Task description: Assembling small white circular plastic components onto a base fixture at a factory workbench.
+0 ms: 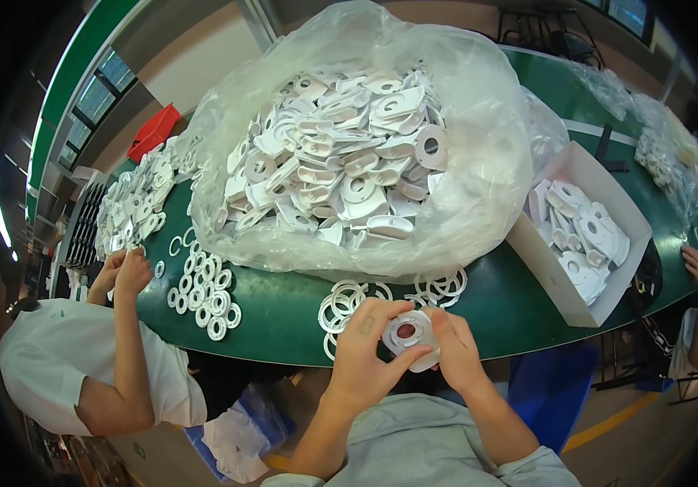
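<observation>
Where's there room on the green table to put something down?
Bare green table lies between the small rings and the thinner rings by the left hand. Another patch sits between the right hand and the white box. It's crowded in the middle, under the bulging plastic bag, and at left, where loose white parts pile up.

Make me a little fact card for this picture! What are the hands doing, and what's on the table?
Left hand: holds a round white part with a hole through it
Right hand: holds the same part from the other side
Table: green
Bag: see-through plastic, open, heaped with white pieces
Box: pale, open, right of the bag, more white pieces inside
Thin rings: white, loose on the table, beyond the hands
Other person: at the left, wearing white
</observation>
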{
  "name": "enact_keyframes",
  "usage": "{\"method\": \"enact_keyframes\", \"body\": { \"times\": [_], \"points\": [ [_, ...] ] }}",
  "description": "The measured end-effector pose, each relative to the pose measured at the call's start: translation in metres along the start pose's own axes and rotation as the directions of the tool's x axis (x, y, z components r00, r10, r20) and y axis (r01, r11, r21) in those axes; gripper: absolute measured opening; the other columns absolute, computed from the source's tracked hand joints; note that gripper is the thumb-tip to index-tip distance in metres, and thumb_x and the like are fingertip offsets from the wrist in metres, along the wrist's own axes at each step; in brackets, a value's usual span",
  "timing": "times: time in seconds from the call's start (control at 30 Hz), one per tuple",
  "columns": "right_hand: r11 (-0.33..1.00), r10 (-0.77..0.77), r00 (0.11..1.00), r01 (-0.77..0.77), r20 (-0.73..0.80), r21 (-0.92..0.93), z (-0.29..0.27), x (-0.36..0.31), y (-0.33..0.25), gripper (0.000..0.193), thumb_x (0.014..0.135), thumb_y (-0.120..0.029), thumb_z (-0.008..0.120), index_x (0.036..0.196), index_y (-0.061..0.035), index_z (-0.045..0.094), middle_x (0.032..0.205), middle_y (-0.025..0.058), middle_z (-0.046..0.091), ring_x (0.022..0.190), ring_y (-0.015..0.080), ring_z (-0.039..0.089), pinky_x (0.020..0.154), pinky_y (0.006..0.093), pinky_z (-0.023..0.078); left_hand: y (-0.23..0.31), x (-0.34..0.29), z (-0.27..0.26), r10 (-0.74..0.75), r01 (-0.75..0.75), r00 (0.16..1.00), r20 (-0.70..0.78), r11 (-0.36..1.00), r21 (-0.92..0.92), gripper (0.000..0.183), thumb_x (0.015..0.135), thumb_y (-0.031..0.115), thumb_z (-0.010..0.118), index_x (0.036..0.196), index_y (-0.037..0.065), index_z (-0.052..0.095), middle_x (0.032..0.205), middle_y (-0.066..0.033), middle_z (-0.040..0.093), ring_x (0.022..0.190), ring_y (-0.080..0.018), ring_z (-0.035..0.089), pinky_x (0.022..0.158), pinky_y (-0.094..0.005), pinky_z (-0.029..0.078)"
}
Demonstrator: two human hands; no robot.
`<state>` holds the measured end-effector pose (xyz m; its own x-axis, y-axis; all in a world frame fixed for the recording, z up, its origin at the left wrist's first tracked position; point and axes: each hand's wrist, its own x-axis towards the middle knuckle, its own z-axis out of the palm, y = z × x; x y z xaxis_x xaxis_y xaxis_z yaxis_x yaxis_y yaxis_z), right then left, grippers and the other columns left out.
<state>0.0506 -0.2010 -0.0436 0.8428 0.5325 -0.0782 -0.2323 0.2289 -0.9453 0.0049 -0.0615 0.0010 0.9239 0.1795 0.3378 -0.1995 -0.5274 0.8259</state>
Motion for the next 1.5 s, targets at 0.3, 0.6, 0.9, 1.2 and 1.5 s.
{"method": "enact_keyframes", "body": {
  "times": [0.3,0.6,0.9,1.2,1.5],
  "points": [
    [0.959,-0.198,0.913,0.106,-0.356,-0.262,-0.043,-0.041,-0.077,0.037,0.095,-0.026,0.048,0.118,0.0028,0.05,0.092,0.0179,0.066,0.065,0.0216,0.067,0.041,0.021,0.045,-0.016,-0.014,-0.054,0.004,-0.003,1.0,-0.007,0.994,0.113,0.047,0.069,-0.008,0.07,0.114,0.003,0.062,0.093,-0.0087,0.064,0.077,-0.0191,0.059,0.064,-0.0257,0.049],
    [0.49,-0.469,0.732,-0.249,-0.493,-0.835,-0.188,-0.022,-0.138,0.049,0.093,-0.017,0.056,0.137,-0.0016,0.042,0.123,0.0076,0.057,0.096,0.0143,0.06,0.065,0.0217,0.046,-0.058,-0.05,-0.055,-0.007,0.03,0.998,-0.065,0.934,0.355,0.041,0.063,0.001,0.076,0.102,0.006,0.066,0.105,-0.0101,0.058,0.094,-0.0281,0.056,0.081,-0.0356,0.048],
    [0.408,-0.707,0.632,-0.001,-0.317,-0.913,-0.158,-0.015,-0.118,0.036,0.09,-0.002,0.05,0.126,-0.0003,0.052,0.134,0.0139,0.051,0.122,0.0228,0.048,0.101,0.0361,0.038,-0.062,-0.035,-0.083,0.062,-0.024,0.991,-0.116,0.954,0.299,0.034,0.066,0.003,0.076,0.099,0.004,0.068,0.105,-0.0126,0.063,0.098,-0.0296,0.058,0.083,-0.0367,0.048],
    [0.409,-0.7,0.71,0.483,0.073,-0.774,-0.013,0.007,-0.084,0.012,0.081,0.008,0.054,0.088,0.0031,0.063,0.085,0.0124,0.064,0.068,0.0169,0.06,0.061,0.0242,0.049,-0.119,0.018,-0.098,0.044,0.141,0.968,-0.248,0.721,0.679,0.027,0.074,0.009,0.072,0.097,-0.001,0.063,0.105,-0.0157,0.057,0.097,-0.0352,0.051,0.083,-0.0402,0.044],
    [-0.084,-0.548,0.797,0.247,0.252,-0.965,0.051,0.126,-0.059,0.018,0.071,-0.015,0.074,0.083,-0.0043,0.065,0.085,0.0078,0.059,0.088,0.0242,0.058,0.071,0.0376,0.049,-0.113,0.008,-0.093,0.032,0.158,0.95,-0.312,0.812,0.562,0.016,0.074,0.004,0.071,0.089,0.004,0.065,0.101,-0.0115,0.059,0.094,-0.0308,0.055,0.079,-0.0377,0.046]
  ]
}}
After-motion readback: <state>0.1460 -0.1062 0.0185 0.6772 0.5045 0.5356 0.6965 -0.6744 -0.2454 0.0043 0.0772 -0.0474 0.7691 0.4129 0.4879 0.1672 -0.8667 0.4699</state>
